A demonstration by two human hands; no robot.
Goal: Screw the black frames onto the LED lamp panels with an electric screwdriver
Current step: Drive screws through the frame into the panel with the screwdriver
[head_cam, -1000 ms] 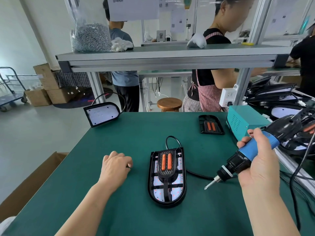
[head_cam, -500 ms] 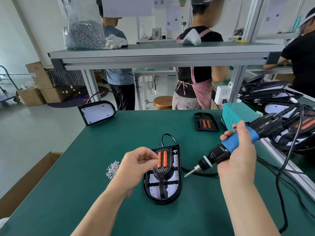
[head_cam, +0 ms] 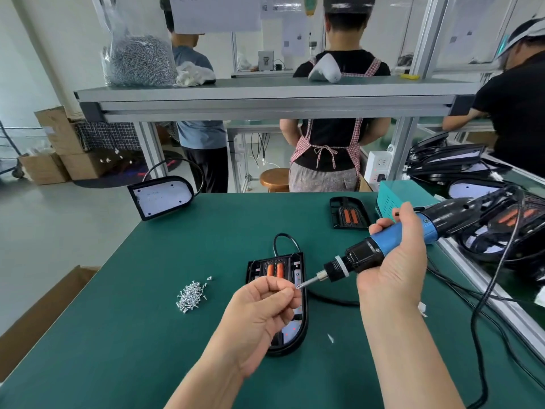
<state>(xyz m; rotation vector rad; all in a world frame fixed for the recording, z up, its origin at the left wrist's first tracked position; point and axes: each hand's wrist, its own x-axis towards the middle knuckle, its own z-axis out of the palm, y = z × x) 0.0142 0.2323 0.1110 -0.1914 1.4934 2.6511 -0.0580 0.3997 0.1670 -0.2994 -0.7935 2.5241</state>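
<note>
My left fingers [head_cam: 283, 293] pinch a screw [head_cam: 296, 286] at the bit [head_cam: 308, 282] of the electric screwdriver [head_cam: 383, 249] gripped in my right hand [head_cam: 395, 270], black frame [head_cam: 305, 308] just beneath them, lengthwise away.

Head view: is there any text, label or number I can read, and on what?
Nothing can be read.
Print on the sheets hung above: too blurred.
The screwdriver and teal box: no legible marking.

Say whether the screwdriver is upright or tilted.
Tilted. The right hand grips the screwdriver, its bit pointing down-left at the left hand, which pinches what looks like a screw over the lamp.
</note>
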